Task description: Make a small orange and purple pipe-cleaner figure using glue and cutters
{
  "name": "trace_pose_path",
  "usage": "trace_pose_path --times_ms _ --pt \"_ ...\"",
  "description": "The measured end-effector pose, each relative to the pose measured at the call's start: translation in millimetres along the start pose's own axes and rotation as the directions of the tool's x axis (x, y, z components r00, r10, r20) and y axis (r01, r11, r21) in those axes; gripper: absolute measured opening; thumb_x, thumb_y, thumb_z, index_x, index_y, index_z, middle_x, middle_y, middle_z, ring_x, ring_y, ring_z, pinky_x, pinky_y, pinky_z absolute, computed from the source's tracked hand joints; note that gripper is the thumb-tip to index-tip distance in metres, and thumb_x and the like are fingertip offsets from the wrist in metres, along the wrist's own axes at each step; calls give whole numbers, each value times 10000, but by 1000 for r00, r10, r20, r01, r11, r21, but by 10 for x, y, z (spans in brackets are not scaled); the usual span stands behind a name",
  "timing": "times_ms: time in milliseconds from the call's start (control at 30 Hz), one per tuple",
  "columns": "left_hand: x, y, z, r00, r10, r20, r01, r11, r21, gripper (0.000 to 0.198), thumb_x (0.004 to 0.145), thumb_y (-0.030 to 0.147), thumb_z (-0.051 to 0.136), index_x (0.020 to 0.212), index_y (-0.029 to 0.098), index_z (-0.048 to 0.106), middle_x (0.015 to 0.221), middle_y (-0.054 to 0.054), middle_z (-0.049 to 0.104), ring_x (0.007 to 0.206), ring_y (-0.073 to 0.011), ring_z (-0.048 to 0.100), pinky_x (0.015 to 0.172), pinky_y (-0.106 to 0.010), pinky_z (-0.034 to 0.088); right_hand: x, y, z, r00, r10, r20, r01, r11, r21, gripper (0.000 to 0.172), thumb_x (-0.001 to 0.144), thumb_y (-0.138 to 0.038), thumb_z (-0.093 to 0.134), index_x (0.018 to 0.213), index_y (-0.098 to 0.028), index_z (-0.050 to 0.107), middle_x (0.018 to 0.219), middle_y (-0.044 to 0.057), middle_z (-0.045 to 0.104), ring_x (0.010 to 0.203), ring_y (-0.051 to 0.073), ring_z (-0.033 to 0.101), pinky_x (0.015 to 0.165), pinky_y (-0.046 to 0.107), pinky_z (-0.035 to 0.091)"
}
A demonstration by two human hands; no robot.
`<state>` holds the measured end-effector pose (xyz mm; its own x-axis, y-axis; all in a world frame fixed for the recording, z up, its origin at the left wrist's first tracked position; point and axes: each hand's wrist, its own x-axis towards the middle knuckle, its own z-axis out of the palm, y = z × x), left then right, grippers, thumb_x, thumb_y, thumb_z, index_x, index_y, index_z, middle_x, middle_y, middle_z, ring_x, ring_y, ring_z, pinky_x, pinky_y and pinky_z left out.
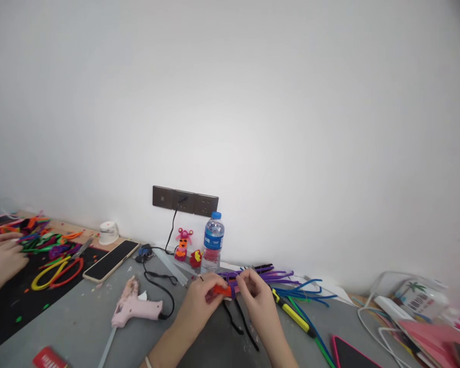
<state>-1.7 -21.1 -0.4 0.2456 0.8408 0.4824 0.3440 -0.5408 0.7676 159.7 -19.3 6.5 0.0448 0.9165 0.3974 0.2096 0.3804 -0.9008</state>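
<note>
Between the fingers of my left hand (pixel 206 296) is a small orange pipe-cleaner piece (pixel 223 290). My right hand (pixel 256 296) pinches a purple pipe cleaner (pixel 233 280) that loops around the right end of the orange piece. Both hands are close together, low over the grey table. Two black pipe cleaners (pixel 245 324) hang or lie just below them; I cannot tell if they are attached. Behind my right hand is a loose bundle of purple and blue pipe cleaners (pixel 281 277). A yellow utility knife (pixel 296 314) lies right of it.
A pink glue gun (pixel 136 309) with its cord lies left, near a phone (pixel 112 260) and scissors (pixel 67 271). A water bottle (pixel 213 243) and a pipe-cleaner figure (pixel 182 245) stand by the wall. A co-worker's hands (pixel 3 258) work at far left. A pink-edged device (pixel 350 352) lies right.
</note>
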Motion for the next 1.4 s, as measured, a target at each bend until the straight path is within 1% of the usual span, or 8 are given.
trace_pose_path --times_ms 300,467,600,833,967,1167,1300,1400 --pt "-29 49 30 990 43 135 -34 997 -62 248 720 26 592 845 207 706 890 -48 714 871 -188 642 776 -257 475 28 37 -70 994 -8 -105 -2 995 -97 333 835 -518 526 718 -207 509 572 -57 376 503 132 355 477 235 297" --pt "-51 163 7 975 -40 219 99 959 -267 210 697 55 623 823 193 719 876 -50 721 843 -201 645 787 -280 476 49 125 -91 999 -5 -55 -2 993 -119 338 843 -524 526 734 -204 518 604 -39 424 517 139 393 506 250 322" --pt "-55 142 -12 961 -132 244 237 847 -477 135 696 147 707 829 171 701 877 -53 705 835 -197 634 778 -283 480 63 188 -98 1000 10 -4 -10 993 -113 378 813 -566 551 702 -205 522 591 -34 442 516 145 416 510 255 330" --pt "-9 4 18 952 -257 166 297 646 -703 276 627 306 823 804 160 669 815 -26 694 753 -153 618 715 -251 477 87 242 -160 996 83 28 -83 996 -26 378 803 -568 561 704 -208 503 586 -42 437 528 141 408 514 251 334" --pt "23 -27 21 922 -384 42 272 566 -778 326 632 360 818 822 165 638 774 -6 687 668 -124 603 620 -220 469 64 226 -141 960 168 226 -166 986 -27 382 790 -554 567 650 -212 469 549 -51 449 469 117 388 471 238 312" --pt "54 -91 -7 884 -459 -91 255 634 -730 343 664 427 776 832 170 622 746 -6 670 668 -133 605 611 -226 481 -37 5 -43 857 208 471 -255 966 37 324 821 -469 557 656 -202 478 602 -34 530 508 107 448 513 221 349" --pt "55 -107 -12 914 -384 -134 217 738 -639 301 696 404 744 840 172 618 782 -17 676 730 -156 624 660 -241 487 -83 -164 -11 799 212 562 -316 944 93 261 839 -445 544 745 -205 505 666 -23 574 547 114 485 549 224 366" --pt "52 -107 -11 930 -331 -159 191 805 -562 262 686 357 744 814 173 607 774 -26 685 762 -184 643 708 -268 497 -93 -224 -4 792 170 586 -301 944 133 256 851 -456 544 796 -205 535 660 -17 590 572 129 508 581 237 394"
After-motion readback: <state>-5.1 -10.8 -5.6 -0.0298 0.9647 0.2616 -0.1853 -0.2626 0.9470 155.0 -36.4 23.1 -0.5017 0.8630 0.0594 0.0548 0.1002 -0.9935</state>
